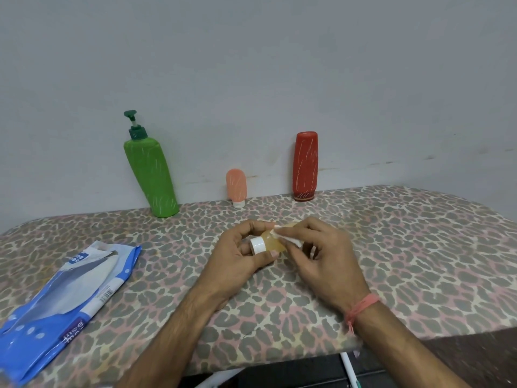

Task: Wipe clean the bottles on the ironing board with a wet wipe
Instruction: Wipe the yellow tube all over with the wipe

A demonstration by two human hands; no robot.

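Amber translucent small bottle (272, 243), white-capped, pinched in left hand (240, 257), right hand (321, 256) pinching white wet wipe (285, 237) against it

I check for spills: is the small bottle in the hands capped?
Capped: a white cap sits on the small yellowish bottle, held sideways in the left hand.

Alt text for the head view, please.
Left hand holds a small yellow bottle while the right hand rubs it with a wet wipe. Green, peach and red bottles stand behind.
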